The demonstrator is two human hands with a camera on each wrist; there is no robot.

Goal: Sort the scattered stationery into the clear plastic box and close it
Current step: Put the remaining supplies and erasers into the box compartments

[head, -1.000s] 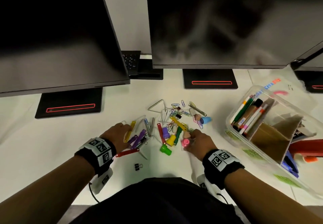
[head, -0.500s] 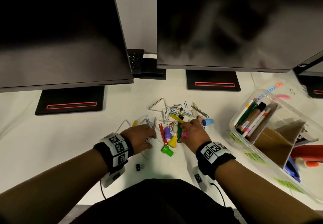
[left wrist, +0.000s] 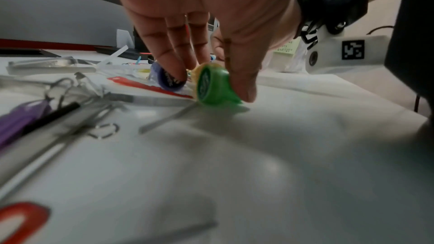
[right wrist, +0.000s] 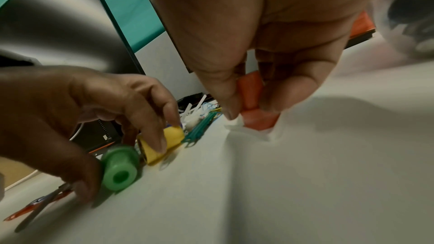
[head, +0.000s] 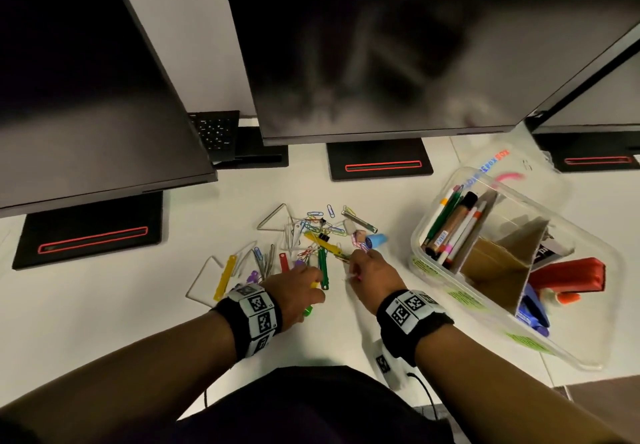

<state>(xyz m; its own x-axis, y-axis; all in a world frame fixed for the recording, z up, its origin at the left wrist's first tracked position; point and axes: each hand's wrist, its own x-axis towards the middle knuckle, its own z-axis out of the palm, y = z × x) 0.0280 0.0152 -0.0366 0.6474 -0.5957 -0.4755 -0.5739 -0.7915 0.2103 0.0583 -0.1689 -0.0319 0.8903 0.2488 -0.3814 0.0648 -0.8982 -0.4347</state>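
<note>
Coloured paper clips, fastener strips and small stamps lie in a loose pile (head: 311, 235) on the white desk. My left hand (head: 298, 287) curls over the stamps: its thumb presses the green stamp (left wrist: 216, 88) and its fingertips sit on the purple stamp (left wrist: 169, 79) and the yellow stamp (right wrist: 164, 142). Just to the right, my right hand (head: 367, 270) pinches a pink-red stamp (right wrist: 250, 96) between thumb and fingers, low over the desk. The clear plastic box (head: 485, 308) stands open to the right, holding markers, cardboard dividers and a red stapler.
Three dark monitors on black stands (head: 379, 164) overhang the back of the desk, with a keypad (head: 214, 131) between two of them. The box's clear lid (head: 512, 166) lies behind the box. A blue cap (head: 375, 239) sits at the pile's right edge.
My left hand has slid right from the yellow and purple strips onto the green, yellow and purple stamps. My right hand still holds the pink-red stamp and has barely shifted.
</note>
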